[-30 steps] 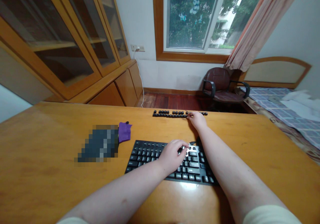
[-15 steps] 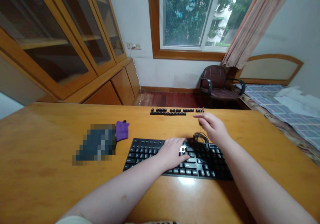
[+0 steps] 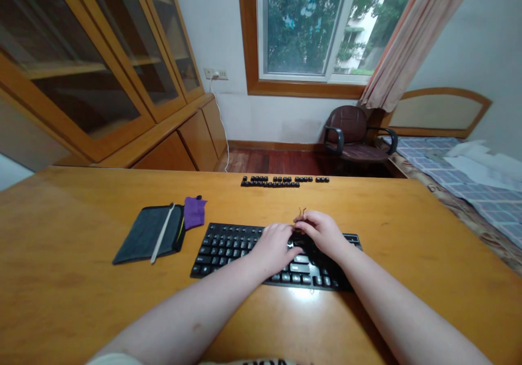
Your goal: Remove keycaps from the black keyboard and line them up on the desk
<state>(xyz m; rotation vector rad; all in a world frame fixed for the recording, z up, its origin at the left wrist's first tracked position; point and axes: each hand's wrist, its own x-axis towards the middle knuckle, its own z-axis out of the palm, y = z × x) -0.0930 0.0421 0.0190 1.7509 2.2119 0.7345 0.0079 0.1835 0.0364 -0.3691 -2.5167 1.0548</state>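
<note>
A black keyboard (image 3: pixel 222 249) lies on the wooden desk in front of me. My left hand (image 3: pixel 274 251) rests flat across its middle, fingers stretched out and thumb apart. Just right of it, my right hand (image 3: pixel 324 234) is closed around a thin wire keycap puller (image 3: pixel 300 214), whose prongs stick up past the fingers. The puller's other end is low over the upper keys, mostly hidden by my fingers. A gap without a keycap shows between my hands. Loose black keycaps (image 3: pixel 271 184) stand in two rows near the desk's far edge.
On the left lies a dark zip pouch (image 3: pixel 136 237) with a slim pale stick (image 3: pixel 162 234) on it. A small purple cloth pouch (image 3: pixel 194 213) touches its right side. Beyond the desk (image 3: pixel 61 234) stand a glass-fronted cabinet (image 3: pixel 171 76), an armchair (image 3: pixel 354 128) and a bed (image 3: pixel 432 158).
My right hand has moved left and down with the keycap puller, from above the cable to the keys beside my left hand. My left hand stays on the keyboard.
</note>
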